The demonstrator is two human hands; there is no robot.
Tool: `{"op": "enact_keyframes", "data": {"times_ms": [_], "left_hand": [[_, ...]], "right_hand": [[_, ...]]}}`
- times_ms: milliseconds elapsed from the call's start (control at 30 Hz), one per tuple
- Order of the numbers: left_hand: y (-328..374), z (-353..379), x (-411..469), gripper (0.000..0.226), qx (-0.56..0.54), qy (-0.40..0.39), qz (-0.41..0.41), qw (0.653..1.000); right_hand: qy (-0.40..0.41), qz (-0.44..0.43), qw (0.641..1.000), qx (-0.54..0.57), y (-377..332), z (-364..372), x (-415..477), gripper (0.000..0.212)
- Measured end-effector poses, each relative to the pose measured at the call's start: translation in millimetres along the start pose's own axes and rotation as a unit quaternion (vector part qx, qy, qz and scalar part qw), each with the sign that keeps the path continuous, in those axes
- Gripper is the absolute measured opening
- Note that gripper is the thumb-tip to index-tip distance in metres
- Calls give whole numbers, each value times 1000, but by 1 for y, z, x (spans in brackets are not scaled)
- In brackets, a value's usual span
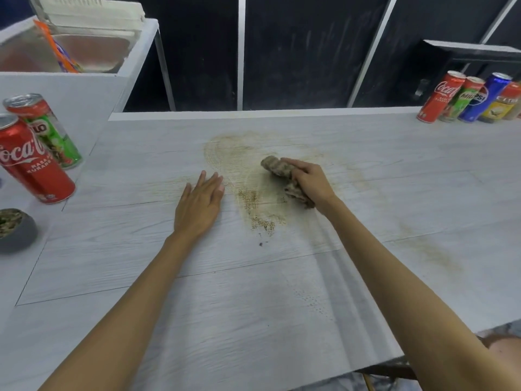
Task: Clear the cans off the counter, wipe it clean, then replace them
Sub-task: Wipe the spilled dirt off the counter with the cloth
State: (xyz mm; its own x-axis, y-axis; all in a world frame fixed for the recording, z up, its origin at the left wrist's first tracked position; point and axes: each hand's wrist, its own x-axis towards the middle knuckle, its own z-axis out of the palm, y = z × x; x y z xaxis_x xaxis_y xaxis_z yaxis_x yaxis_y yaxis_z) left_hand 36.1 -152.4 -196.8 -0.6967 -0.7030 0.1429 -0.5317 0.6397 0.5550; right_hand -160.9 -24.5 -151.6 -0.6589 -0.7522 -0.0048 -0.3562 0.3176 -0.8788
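My right hand (311, 180) grips a bunched, brown-stained cloth (277, 167) and holds it against the pale wood-grain counter (253, 292). A brownish smear with gritty specks (253, 198) spreads around and below the cloth. Flat on the counter just left of the smear lies my left hand (200, 206), fingers straight. Two cans stand at the left edge: a red Coca-Cola can (31, 162) and a green Milo can (48, 131) behind it. Several more cans (468, 98) stand in a row at the far right corner.
A small grey bowl (19, 232) with dark contents sits at the left edge. Behind the left cans rises a white box-like unit (84, 88) holding a metal basin and an orange packet. Dark panels with metal bars back the counter.
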Motion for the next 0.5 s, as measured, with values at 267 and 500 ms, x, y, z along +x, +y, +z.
{"op": "enact_keyframes", "data": {"times_ms": [267,500], "left_hand": [[-2,2,1,50,10,-12,3,1000],[-1,0,-1,49,12,-11,17,1000]], "right_hand": [[-70,-106,973,-194,-6,40,-13,47],[-144,-141,973,-116,4,29,-80,48]]}}
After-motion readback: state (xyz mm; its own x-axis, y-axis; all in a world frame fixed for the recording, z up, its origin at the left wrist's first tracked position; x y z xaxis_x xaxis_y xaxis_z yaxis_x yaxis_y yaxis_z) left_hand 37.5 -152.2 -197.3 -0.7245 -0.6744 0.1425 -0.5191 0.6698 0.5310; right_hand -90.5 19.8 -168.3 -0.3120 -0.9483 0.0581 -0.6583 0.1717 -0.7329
